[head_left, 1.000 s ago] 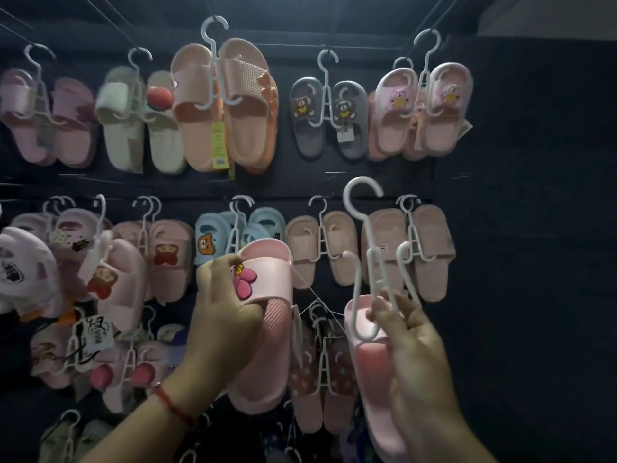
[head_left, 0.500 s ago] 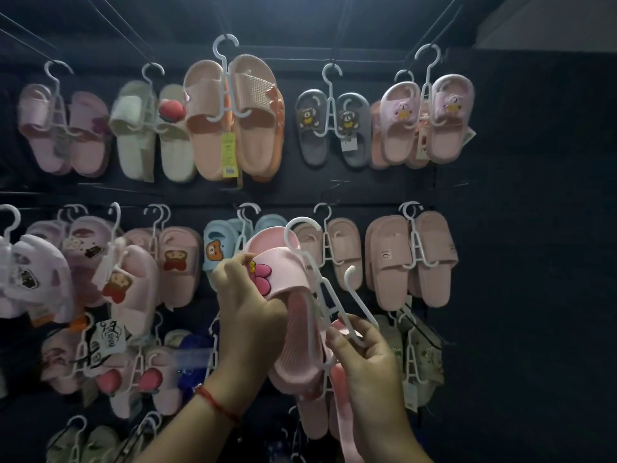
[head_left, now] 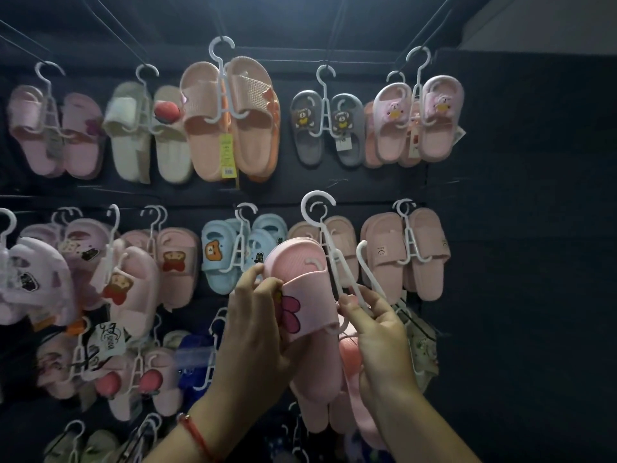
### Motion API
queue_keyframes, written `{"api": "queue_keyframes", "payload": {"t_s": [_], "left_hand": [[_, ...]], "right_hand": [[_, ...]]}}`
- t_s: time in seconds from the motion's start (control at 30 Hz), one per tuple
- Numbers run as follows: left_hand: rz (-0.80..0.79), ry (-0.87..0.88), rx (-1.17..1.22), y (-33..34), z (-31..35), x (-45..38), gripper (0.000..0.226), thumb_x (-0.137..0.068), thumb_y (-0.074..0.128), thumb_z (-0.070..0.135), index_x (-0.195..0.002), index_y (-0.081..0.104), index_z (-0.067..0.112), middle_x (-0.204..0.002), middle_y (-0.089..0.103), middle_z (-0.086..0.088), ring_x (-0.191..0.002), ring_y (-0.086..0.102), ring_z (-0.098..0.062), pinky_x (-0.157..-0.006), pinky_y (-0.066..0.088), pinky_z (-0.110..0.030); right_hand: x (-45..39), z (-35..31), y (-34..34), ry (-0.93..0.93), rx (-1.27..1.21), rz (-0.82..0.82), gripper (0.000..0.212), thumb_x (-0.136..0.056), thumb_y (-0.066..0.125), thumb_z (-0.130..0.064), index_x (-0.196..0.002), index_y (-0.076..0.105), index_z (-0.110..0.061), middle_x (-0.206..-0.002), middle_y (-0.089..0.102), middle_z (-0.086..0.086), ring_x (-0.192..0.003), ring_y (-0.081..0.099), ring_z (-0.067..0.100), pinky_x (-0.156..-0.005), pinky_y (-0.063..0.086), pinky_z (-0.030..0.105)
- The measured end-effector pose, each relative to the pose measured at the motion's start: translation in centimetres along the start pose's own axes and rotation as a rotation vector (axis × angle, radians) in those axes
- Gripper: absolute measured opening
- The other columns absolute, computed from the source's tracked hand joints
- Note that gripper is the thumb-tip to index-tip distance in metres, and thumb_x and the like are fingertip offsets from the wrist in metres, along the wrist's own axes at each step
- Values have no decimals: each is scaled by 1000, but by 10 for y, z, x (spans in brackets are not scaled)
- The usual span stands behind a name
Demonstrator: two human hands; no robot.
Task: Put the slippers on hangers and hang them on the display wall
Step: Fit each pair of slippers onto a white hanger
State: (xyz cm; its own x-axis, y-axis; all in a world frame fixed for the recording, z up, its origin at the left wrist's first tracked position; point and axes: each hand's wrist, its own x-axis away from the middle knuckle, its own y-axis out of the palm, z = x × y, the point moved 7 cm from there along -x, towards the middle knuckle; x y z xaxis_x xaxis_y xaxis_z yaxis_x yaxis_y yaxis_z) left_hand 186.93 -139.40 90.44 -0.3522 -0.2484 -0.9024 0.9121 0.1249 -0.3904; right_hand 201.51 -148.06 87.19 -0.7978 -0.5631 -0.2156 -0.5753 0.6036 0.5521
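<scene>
My left hand (head_left: 257,325) grips a pink slipper (head_left: 307,295) with a magenta flower charm, toe up, in front of the display wall (head_left: 500,195). A white plastic hanger (head_left: 329,248) stands beside it, and its left arm runs under the slipper's strap, the tip showing above the strap. My right hand (head_left: 377,325) pinches the hanger's lower stem. The hanger's right arm (head_left: 365,265) is bare. A second pink slipper (head_left: 354,389) hangs low beneath my right hand, partly hidden by it; how it is held I cannot tell.
Rows of slippers on white hangers fill the dark wall: a peach pair (head_left: 230,118) above, a blue bear pair (head_left: 233,252) to the left, a pink pair (head_left: 404,252) to the right. The wall's right part is bare dark panel.
The hanger came from the right over to the flower slipper, and its left arm has gone under the strap. Both hands rose slightly and closed together.
</scene>
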Motion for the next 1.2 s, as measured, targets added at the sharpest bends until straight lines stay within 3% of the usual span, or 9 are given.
{"api": "queue_keyframes", "payload": {"t_s": [0.1,0.2,0.37,0.53,0.67,0.8,0.93,1.07,1.2], "left_hand": [[-41,31,-250,-9,-4,0,74,-80,62,62,-126,46,7,-140,40,-22,-126,43,-41,-100,45,-58],[-84,51,-410,-18,-6,-1,90,-78,49,74,-133,53,3,-131,47,-20,-117,46,-38,-93,46,-54],[-75,190,-441,-27,12,3,98,-72,57,70,-144,48,5,-125,53,-14,-111,47,-35,-91,36,-44],[-98,250,-428,-34,13,-1,97,-60,73,68,-136,49,14,-121,54,-9,-108,49,-32,-90,34,-41],[-175,170,-400,-35,4,-2,99,-65,52,75,-144,49,14,-119,57,-6,-108,50,-30,-89,33,-42],[-243,12,-247,-36,-15,4,96,-64,56,79,-141,50,21,-127,58,2,-115,47,-24,-90,35,-41],[-215,-66,-164,-39,-23,19,95,-64,56,80,-139,49,21,-128,57,1,-113,47,-25,-92,43,-48],[-150,-238,-141,-54,-42,25,99,-61,55,83,-139,50,22,-125,58,-3,-111,43,-24,-91,31,-39],[-162,-183,-129,-64,-49,32,96,-58,60,83,-135,52,26,-123,60,2,-110,45,-22,-82,19,-29]], "right_hand": [[8,-1,7,-38,18,5,17,-80,81,-20,-93,76,-29,-105,73,19,-102,70,42,-91,53,65],[19,-5,17,-74,27,-33,21,-73,83,-28,-92,76,-27,-104,71,23,-100,69,46,-88,53,67],[31,-2,33,-49,5,-111,10,-80,79,-11,-88,76,-15,-92,73,14,-77,72,22,-68,61,36],[48,8,43,57,-63,-110,18,-81,78,-7,-99,73,-7,-97,72,19,-72,71,23,-55,57,33],[60,7,47,43,6,-124,21,-88,68,0,-109,72,-4,-95,76,17,-78,74,23,-65,60,31],[67,9,45,-2,189,-120,30,-97,62,-17,-127,67,-18,-108,77,1,-102,73,18,-94,57,38],[76,15,44,29,270,-224,30,-103,52,-24,-129,64,-32,-112,75,-6,-103,70,9,-88,55,28],[75,8,15,-34,310,-119,38,-99,57,-7,-119,68,-37,-117,70,-13,-98,66,-7,-89,49,19],[55,13,-14,-36,269,49,51,-90,54,17,-111,68,-28,-127,65,-1,-112,63,4,-102,49,29]]}}
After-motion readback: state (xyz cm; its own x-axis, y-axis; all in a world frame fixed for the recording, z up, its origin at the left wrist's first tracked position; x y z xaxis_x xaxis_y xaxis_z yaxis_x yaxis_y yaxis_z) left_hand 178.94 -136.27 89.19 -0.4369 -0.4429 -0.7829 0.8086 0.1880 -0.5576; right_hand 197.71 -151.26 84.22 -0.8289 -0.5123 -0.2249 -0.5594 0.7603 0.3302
